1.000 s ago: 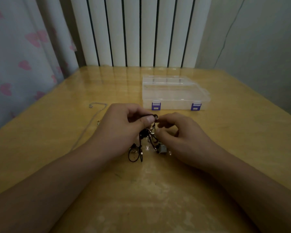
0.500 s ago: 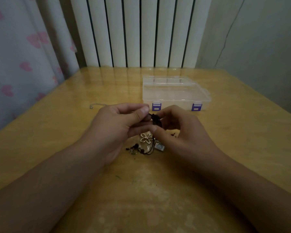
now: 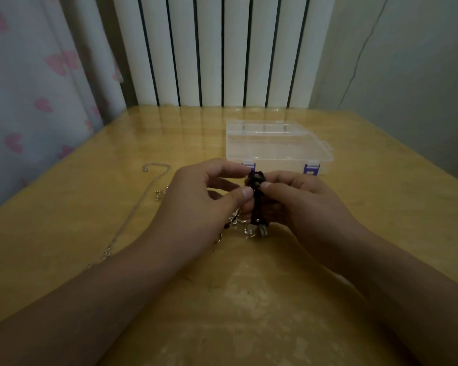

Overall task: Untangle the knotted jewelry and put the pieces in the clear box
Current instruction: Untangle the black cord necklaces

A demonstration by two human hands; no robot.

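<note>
Both hands meet in the middle, just above the tabletop. The left hand and the right hand each pinch the dark knotted jewelry with thumb and fingers. The bundle hangs up and down, its top near the fingertips and shiny bits at the bottom touching the wood. The clear box sits shut just behind the hands, its purple clips facing the person. A thin silver chain lies stretched out to the left, running near to far.
</note>
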